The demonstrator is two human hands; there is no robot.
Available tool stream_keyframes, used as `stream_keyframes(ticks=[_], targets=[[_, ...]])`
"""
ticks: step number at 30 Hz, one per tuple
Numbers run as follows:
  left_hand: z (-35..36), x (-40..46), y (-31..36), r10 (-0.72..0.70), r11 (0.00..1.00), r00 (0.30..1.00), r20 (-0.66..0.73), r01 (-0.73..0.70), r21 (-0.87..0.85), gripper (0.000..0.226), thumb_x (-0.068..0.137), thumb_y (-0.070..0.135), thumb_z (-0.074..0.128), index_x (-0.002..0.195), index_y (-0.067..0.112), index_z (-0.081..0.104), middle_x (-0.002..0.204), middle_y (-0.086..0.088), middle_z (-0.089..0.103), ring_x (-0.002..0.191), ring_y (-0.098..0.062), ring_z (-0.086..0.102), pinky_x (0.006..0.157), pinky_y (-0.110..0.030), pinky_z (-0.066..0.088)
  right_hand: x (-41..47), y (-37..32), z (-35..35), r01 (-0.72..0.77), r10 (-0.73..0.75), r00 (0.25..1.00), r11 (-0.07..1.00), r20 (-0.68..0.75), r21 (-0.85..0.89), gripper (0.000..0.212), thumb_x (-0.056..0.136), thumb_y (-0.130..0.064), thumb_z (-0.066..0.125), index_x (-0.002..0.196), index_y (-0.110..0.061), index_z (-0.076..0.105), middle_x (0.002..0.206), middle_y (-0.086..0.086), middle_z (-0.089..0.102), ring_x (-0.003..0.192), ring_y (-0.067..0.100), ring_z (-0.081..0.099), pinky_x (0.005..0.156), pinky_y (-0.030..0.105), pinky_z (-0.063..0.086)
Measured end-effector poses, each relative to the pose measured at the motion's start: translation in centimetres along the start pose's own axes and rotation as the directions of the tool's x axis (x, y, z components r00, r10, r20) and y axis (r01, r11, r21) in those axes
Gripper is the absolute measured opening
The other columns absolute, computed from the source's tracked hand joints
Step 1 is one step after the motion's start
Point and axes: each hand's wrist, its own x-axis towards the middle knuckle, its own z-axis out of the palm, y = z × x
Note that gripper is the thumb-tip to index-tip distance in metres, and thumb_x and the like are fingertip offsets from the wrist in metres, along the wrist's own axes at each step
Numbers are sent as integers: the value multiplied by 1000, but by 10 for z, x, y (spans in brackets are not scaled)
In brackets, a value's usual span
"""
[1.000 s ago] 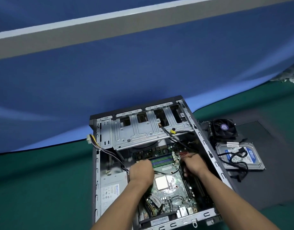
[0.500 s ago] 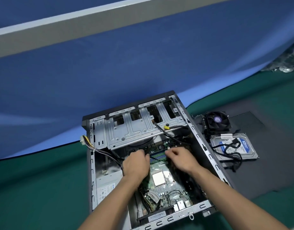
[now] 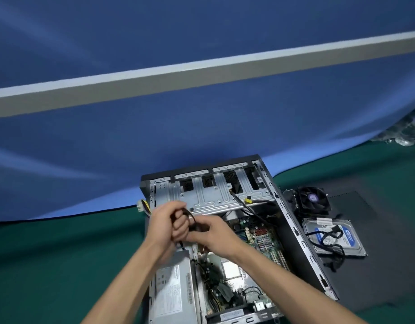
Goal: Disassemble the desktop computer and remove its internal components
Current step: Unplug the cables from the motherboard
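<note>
The open desktop case point(image 3: 302, 244) lies on its side on the green mat. Inside it I see the green motherboard point(image 3: 260, 242), the grey power supply point(image 3: 173, 293) at the near left and the silver drive cage point(image 3: 213, 195) at the far end. My left hand point(image 3: 169, 223) and my right hand point(image 3: 211, 232) are raised together over the case's left part, both closed on a black cable point(image 3: 190, 217) that loops between them. The cable's ends are hidden by my fingers.
A black cooler fan point(image 3: 313, 202) and a hard drive point(image 3: 332, 237) with black cables on it lie on a dark panel right of the case. A yellow-wired connector point(image 3: 142, 206) hangs out at the case's far left. A blue partition point(image 3: 201, 125) stands behind.
Both hands have left the memory slots on the motherboard and risen to the left, now gripping a black cable. The camera has shifted, so the case sits further right and lower.
</note>
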Motion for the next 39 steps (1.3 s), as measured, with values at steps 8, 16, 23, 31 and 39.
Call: stream_keyframes(ticks=[8, 16, 23, 31, 39], targets=[[-26, -17, 19, 85, 995, 993, -86, -89, -45, 44, 90, 10, 42, 47, 15, 41, 34, 2, 28, 26, -8, 18, 37, -16, 8, 30, -27, 17, 80, -78, 997, 979, 21, -188, 16, 84, -10, 68, 98, -19, 66, 65, -1, 59, 54, 16, 47, 51, 27, 39], [-43, -19, -19, 378, 873, 688, -620, -42, 486, 40, 96, 49, 30, 80, 19, 50, 61, 4, 53, 55, -15, 48, 57, -31, 40, 54, -48, 18, 85, -126, 986, 945, -111, -317, 19, 86, -16, 67, 70, -19, 58, 59, -5, 55, 48, 7, 48, 46, 22, 43], [-65, -19, -60, 507, 107, 839, -200, 169, 980, 14, 86, 25, 43, 72, 23, 43, 77, 6, 59, 69, -12, 47, 56, -25, 31, 101, -70, 58, 50, -56, 998, 847, 4, -529, 25, 84, -20, 66, 63, -18, 53, 56, -1, 54, 45, 14, 46, 48, 27, 37], [-60, -17, -53, 477, 34, 859, -186, 193, 981, 12, 83, 28, 53, 83, 18, 61, 79, -3, 66, 72, -23, 62, 53, -29, 34, 135, -65, 116, 105, 206, 934, 622, 291, -776, 64, 80, -33, 67, 135, -17, 40, 120, 5, 50, 82, 21, 56, 69, 30, 47], [-55, -20, -52, 504, -184, 863, -38, 150, 971, 49, 53, 22, 83, 98, 17, 68, 72, -2, 57, 50, -16, 53, 34, -25, 36, 125, -77, 89, 151, 10, 975, 707, 224, -690, 19, 91, -23, 42, 97, -19, 60, 91, -2, 62, 61, 18, 62, 65, 33, 48]])
